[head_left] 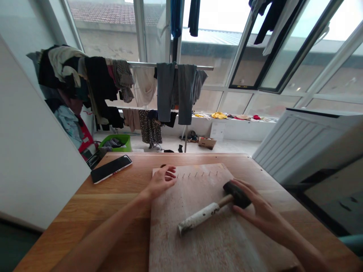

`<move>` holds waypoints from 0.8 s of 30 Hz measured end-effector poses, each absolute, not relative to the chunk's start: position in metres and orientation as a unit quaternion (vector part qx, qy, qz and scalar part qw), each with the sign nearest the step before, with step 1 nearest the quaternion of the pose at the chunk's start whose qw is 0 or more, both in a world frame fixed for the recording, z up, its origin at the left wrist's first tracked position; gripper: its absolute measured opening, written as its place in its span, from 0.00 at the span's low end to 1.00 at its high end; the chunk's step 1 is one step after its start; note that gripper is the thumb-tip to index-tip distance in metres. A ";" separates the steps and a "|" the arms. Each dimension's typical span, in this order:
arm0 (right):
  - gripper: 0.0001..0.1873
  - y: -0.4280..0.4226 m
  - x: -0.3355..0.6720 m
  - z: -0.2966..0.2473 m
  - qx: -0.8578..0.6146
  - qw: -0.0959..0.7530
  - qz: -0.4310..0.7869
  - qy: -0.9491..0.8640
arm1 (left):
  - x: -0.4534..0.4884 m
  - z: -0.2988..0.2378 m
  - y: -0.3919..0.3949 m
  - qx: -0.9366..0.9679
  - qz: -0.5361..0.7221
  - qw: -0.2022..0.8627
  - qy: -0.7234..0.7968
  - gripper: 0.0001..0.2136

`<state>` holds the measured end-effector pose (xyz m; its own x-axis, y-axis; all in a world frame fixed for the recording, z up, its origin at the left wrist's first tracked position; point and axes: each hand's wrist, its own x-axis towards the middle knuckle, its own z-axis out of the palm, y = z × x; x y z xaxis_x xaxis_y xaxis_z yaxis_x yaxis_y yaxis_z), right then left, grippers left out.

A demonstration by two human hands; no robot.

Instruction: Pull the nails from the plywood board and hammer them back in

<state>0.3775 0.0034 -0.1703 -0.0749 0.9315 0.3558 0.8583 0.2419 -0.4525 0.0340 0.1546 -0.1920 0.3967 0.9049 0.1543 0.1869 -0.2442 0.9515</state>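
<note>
On the wooden board, the mallet lies near the middle. The right hand rests loosely spread beside its head. The left hand, fingers curled, touches the board's far-left corner by the nails.

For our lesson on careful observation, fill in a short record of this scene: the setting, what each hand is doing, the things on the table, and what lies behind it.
Setting: wooden table by large windows
Left hand: fingers resting at the far left corner of the board, beside a row of nails standing in it
Right hand: open, laid against the black head of the mallet
Mallet: lying on the board, pale handle pointing toward the person
Phone: face up on the table, left of the board
Background: clothes on a drying rack, green basket on the floor
</note>
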 end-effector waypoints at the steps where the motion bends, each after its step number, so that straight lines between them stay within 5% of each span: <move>1: 0.29 0.012 0.379 -0.162 -0.606 0.323 0.091 -0.721 | 0.036 -0.192 0.154 0.675 0.384 0.481 0.406 0.18; 5: 0.23 0.073 0.378 -0.138 -0.642 0.428 0.137 -0.622 | 0.039 -0.177 0.150 0.619 0.416 0.503 0.437 0.17; 13: 0.22 0.143 0.374 -0.159 -0.611 0.389 0.434 -0.536 | 0.045 -0.161 0.161 0.626 0.303 0.581 0.422 0.19; 18: 0.23 0.150 0.376 -0.163 -0.599 0.452 0.297 -0.590 | 0.052 -0.165 0.166 0.657 0.323 0.533 0.424 0.13; 24: 0.11 0.146 0.352 -0.169 -0.589 0.215 0.152 -0.764 | 0.064 -0.162 0.163 0.795 0.298 0.325 0.416 0.12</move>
